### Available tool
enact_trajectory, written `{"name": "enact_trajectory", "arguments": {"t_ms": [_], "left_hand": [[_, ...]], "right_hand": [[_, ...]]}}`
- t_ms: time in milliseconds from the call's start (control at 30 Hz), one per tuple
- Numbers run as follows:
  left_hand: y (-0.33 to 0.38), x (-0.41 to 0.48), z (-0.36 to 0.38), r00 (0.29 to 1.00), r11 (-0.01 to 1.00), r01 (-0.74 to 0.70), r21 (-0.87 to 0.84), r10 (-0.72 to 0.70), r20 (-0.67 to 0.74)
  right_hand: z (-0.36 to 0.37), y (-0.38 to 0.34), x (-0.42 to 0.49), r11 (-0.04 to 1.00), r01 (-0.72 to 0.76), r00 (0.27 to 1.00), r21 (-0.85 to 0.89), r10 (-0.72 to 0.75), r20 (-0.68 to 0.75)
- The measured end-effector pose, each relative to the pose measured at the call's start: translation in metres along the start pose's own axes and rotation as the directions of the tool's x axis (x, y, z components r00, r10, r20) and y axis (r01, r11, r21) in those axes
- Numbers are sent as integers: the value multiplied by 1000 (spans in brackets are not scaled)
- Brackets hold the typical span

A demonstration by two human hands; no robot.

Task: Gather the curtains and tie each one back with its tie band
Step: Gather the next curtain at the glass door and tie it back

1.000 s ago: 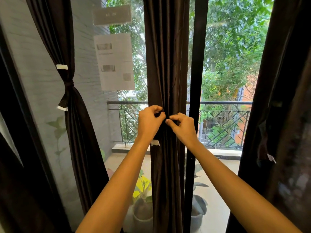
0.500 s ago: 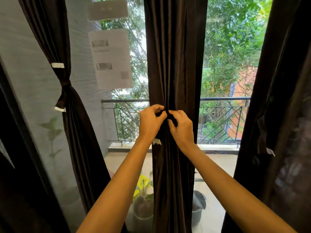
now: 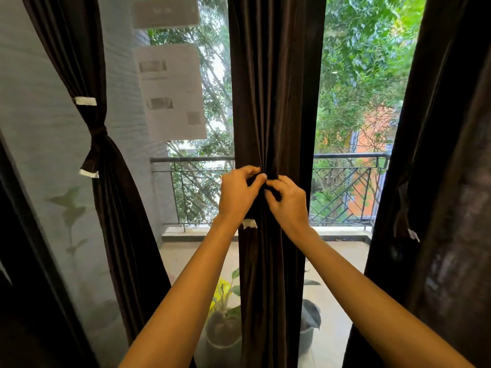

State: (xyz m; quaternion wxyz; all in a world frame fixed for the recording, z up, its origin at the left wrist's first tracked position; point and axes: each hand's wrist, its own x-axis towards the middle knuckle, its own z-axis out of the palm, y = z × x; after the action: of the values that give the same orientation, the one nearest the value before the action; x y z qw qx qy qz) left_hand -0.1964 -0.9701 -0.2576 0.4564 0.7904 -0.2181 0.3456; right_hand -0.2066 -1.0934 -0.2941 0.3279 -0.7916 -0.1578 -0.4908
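A dark brown middle curtain (image 3: 276,88) hangs gathered in front of me. My left hand (image 3: 237,193) and my right hand (image 3: 288,201) meet at its front at waist height, both pinching the dark tie band (image 3: 269,193) wrapped round it. A white-tipped end of the band (image 3: 249,223) hangs below my left wrist. The left curtain (image 3: 106,195) is cinched by its own tie band (image 3: 97,131) with white tips. The right curtain (image 3: 446,181) hangs loose, a band end with a white tip (image 3: 413,234) dangling on it.
Glass doors stand behind the curtains, with paper sheets (image 3: 172,94) stuck on the left pane. Outside are a balcony railing (image 3: 348,156), potted plants (image 3: 224,328) on the floor and green trees.
The view has shifted slightly, so the door frame is now hidden behind the middle curtain. My hands have drawn closer together on the band, fingers working at the same spot.
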Motion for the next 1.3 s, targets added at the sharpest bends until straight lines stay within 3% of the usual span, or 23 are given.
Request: {"name": "enact_trajectory", "arguments": {"t_ms": [267,467,567,633,700,767,1133,1300], "left_hand": [[4,2,-1,1000,1000,11,24,-11,-10],[6,2,2,999,999,27,46,-26,-41],[3,2,-1,998,999,39,32,-37,-59],[2,1,-3,998,999,33,27,-31,-58],[5,0,-1,999,1000,13,25,-12,-42],[8,0,2,1000,1000,6,21,-5,-25],[10,0,-2,1000,1000,-10,13,10,-24],[7,1,-5,1000,1000,-14,-9,14,-16]], "right_hand": [[-1,4,2,999,15,1000,37,-15,4],[-4,-1,-6,972,-155,987,176,158,-5],[-6,6,-5,972,-218,972,86,224,-70],[-6,11,-6,982,-150,987,-116,141,-82],[-4,6,-8,979,-18,999,-203,11,-39],[0,-2,-9,983,39,999,-178,-40,0],[2,-3,-5,997,13,999,-81,-10,34],[3,-5,-8,999,47,999,1,-47,-22]]}}
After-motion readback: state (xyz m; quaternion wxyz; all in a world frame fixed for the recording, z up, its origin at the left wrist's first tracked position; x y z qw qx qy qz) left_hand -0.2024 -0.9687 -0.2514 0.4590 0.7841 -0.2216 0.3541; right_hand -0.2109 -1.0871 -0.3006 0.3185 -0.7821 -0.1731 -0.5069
